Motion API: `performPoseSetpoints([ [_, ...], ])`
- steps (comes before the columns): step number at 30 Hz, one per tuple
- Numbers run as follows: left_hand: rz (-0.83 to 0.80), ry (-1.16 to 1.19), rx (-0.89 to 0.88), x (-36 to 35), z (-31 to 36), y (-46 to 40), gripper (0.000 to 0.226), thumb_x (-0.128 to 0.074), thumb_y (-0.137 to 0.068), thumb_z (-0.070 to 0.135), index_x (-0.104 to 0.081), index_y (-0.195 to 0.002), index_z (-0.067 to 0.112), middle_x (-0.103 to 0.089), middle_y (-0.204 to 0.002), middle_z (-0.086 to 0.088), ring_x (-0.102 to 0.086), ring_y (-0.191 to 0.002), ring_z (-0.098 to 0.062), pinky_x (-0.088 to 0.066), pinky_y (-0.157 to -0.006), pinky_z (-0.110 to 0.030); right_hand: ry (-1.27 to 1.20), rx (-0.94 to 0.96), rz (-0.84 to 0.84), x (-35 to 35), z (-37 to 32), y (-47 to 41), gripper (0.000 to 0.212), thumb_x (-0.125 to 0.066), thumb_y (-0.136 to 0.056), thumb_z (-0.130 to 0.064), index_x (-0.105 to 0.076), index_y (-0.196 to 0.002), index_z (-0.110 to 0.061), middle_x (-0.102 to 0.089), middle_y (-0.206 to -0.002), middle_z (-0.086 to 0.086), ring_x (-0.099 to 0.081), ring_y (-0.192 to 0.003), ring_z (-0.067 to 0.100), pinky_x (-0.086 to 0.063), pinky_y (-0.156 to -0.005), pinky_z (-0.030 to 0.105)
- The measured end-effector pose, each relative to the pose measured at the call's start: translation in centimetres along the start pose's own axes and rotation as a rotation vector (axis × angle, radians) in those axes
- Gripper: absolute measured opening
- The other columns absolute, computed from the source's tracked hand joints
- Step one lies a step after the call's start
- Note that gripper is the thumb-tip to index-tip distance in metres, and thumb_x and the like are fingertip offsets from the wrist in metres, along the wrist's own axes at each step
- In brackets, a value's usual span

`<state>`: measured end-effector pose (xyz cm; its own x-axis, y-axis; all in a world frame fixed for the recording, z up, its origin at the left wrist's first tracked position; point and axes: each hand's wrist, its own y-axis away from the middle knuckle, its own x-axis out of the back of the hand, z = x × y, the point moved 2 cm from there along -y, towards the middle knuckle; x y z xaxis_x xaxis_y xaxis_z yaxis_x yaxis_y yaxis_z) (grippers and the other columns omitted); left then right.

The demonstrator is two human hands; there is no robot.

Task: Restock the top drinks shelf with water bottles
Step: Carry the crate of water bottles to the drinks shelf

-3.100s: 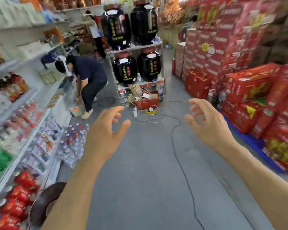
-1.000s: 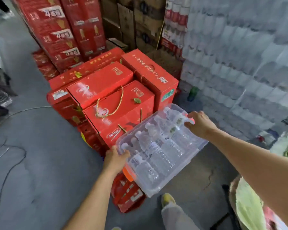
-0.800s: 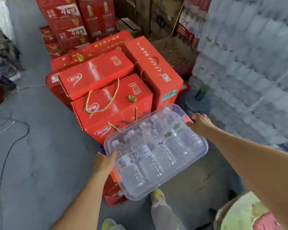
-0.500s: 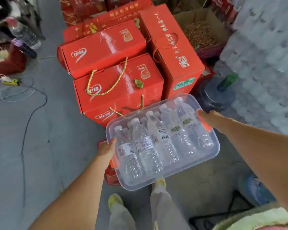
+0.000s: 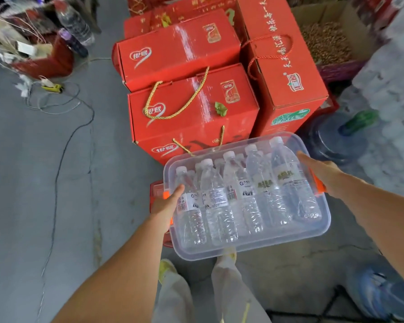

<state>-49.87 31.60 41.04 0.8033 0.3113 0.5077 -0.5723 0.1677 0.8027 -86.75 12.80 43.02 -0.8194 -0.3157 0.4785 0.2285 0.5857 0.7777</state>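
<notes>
1. Water bottles lie side by side in a clear plastic bin, caps pointing away from the person.
2. Left hand grips the bin's left end, thumb hooked over the rim beside an orange latch, the other fingers hidden underneath.
3. Right hand holds the bin's right end at its orange latch; its fingers curl under the rim, mostly out of sight.
4. Held between both hands, the bin hangs clear of the grey floor, above the person's legs.
5. Just beyond the bin stand red gift boxes; a big water jug sits beyond the bin's right end.
6. No drinks shelf is in view from the bin.
7. Progress looks early: the stock is collected and in hand, yet carrying it to the shelf and placing every bottle on the top row remain.
</notes>
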Motion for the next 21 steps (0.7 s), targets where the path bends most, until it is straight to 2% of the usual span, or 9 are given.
performPoseSetpoints([
  [3,-0.015,-0.028,-0.034,-0.1,-0.1,0.3,0.113,-0.078,-0.056,0.076,-0.043,-0.139,0.008,-0.057,-0.120,-0.006,-0.050,-0.098,-0.024,-0.041,-0.073,-0.035,0.044,-0.005,0.006,-0.3,-0.4,0.7,0.076,-0.057,-0.073,-0.082,-0.064,-0.102,-0.012,-0.068,-0.097,0.013,-0.066,-0.084,0.032,-0.055,-0.080,0.045],
  [5,-0.038,-0.062,-0.056,0.0,0.0,0.7,0.115,-0.079,-0.054,0.076,-0.042,-0.140,0.008,-0.055,-0.107,-0.001,-0.053,-0.090,-0.024,-0.041,-0.064,-0.030,0.053,-0.005,0.019,-0.5,-0.8,1.2,0.078,-0.055,-0.075,-0.081,-0.061,-0.109,-0.011,-0.066,-0.100,0.014,-0.065,-0.087,0.033,-0.054,-0.082,0.046],
  [7,-0.070,-0.089,-0.053,0.1,-0.3,0.9,0.119,-0.079,-0.054,0.077,-0.039,-0.143,0.009,-0.058,-0.124,-0.007,-0.059,-0.108,-0.030,-0.044,-0.073,-0.033,0.049,0.025,0.029,-0.6,-0.9,2.2,0.072,-0.055,-0.078,-0.077,-0.058,-0.108,-0.012,-0.062,-0.086,0.011,-0.061,-0.074,0.029,-0.050,-0.070,0.040],
  [9,-0.084,-0.100,-0.060,0.5,-0.7,0.9,0.117,-0.079,-0.057,0.075,-0.036,-0.145,0.010,-0.051,-0.140,-0.010,-0.054,-0.121,-0.032,-0.043,-0.080,-0.041,0.059,0.039,0.047,-0.7,-0.6,3.1,0.067,-0.055,-0.081,-0.074,-0.058,-0.106,-0.011,-0.057,-0.078,0.008,-0.056,-0.066,0.025,-0.045,-0.066,0.036],
  [12,-0.111,-0.084,-0.094,1.7,-1.5,0.7,0.102,-0.081,-0.062,0.067,-0.045,-0.139,0.010,-0.055,-0.121,-0.007,-0.051,-0.101,-0.025,-0.040,-0.080,-0.038,0.092,0.016,0.041,-1.3,-0.2,5.5,0.069,-0.050,-0.081,-0.076,-0.058,-0.102,-0.011,-0.059,-0.083,0.011,-0.057,-0.070,0.028,-0.046,-0.070,0.040],
  [15,-0.142,-0.078,-0.111,3.6,-3.0,0.5,0.094,-0.083,-0.066,0.061,-0.049,-0.137,0.009,-0.057,-0.129,-0.009,-0.055,-0.108,-0.028,-0.047,-0.090,-0.040,0.135,0.008,-0.011,-2.6,0.1,8.4,0.072,-0.048,-0.067,-0.084,-0.052,-0.087,-0.016,-0.047,-0.072,0.007,-0.047,-0.059,0.024,-0.043,-0.056,0.034],
  [16,-0.150,-0.071,-0.116,4.4,-3.6,0.4,0.090,-0.083,-0.066,0.059,-0.051,-0.134,0.010,-0.059,-0.130,-0.011,-0.057,-0.110,-0.029,-0.049,-0.094,-0.042,0.149,0.015,-0.031,-3.1,0.2,9.3,0.073,-0.049,-0.063,-0.086,-0.051,-0.086,-0.017,-0.045,-0.070,0.006,-0.045,-0.058,0.023,-0.042,-0.055,0.034],
  [19,-0.182,-0.043,-0.102,7.6,-5.7,0.4,0.082,-0.083,-0.065,0.061,-0.056,-0.127,0.014,-0.062,-0.122,-0.011,-0.061,-0.107,-0.030,-0.054,-0.093,-0.049,0.150,0.033,-0.093,-5.2,0.8,11.2,0.092,-0.053,-0.059,-0.088,-0.055,-0.109,-0.010,-0.055,-0.084,0.011,-0.055,-0.070,0.027,-0.048,-0.074,0.041],
  [21,-0.177,-0.017,-0.094,10.2,-7.4,0.6,0.078,-0.084,-0.063,0.062,-0.058,-0.121,0.016,-0.065,-0.115,-0.010,-0.064,-0.102,-0.031,-0.056,-0.090,-0.050,0.146,0.040,-0.148,-7.3,1.0,12.3,0.103,-0.057,-0.062,-0.088,-0.052,-0.127,-0.008,-0.063,-0.110,0.015,-0.064,-0.098,0.034,-0.050,-0.094,0.047],
])
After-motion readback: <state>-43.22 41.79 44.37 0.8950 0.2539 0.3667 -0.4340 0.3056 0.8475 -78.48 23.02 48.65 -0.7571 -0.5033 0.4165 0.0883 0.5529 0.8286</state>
